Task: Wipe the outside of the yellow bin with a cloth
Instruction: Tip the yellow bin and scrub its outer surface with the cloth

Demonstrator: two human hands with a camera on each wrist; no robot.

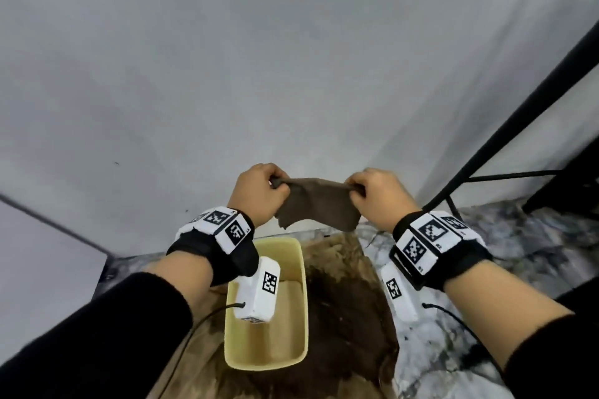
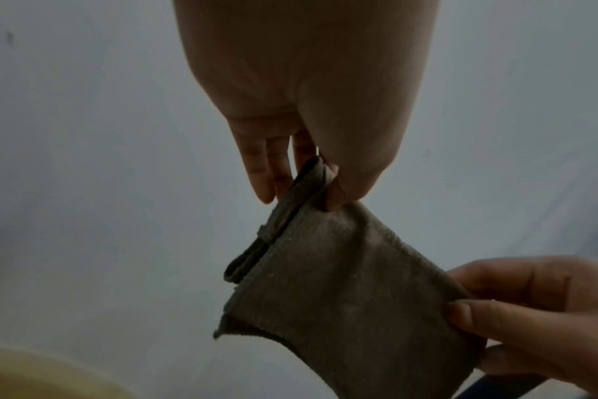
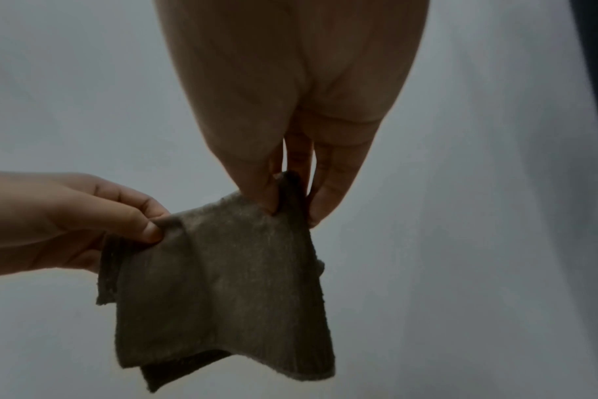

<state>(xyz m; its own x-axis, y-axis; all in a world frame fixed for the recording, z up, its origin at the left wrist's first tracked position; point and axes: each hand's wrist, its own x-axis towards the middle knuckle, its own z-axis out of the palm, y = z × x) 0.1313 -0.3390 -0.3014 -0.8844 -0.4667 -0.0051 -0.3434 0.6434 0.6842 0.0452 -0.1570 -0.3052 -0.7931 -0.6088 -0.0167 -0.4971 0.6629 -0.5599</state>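
Plain pale grey wall (image 1: 291,58) fills the far field, meeting a second wall at a corner, right of centre. Floor (image 1: 518,269) of grey-white marbled pattern. Shaggy brown rug (image 1: 350,317) lies on it, near centre. Black metal frame (image 1: 525,100) slants up at far right. Dark line crosses wall, lower left. Light flat, dim.

No readable text or numbers show; the wristband tags (image 1: 424,238) carry only black-and-white square code patterns, their tiny corner marks illegible.

One cloth (image 1: 316,202), one yellow bin (image 1: 299,272), two hands (image 1: 259,196)
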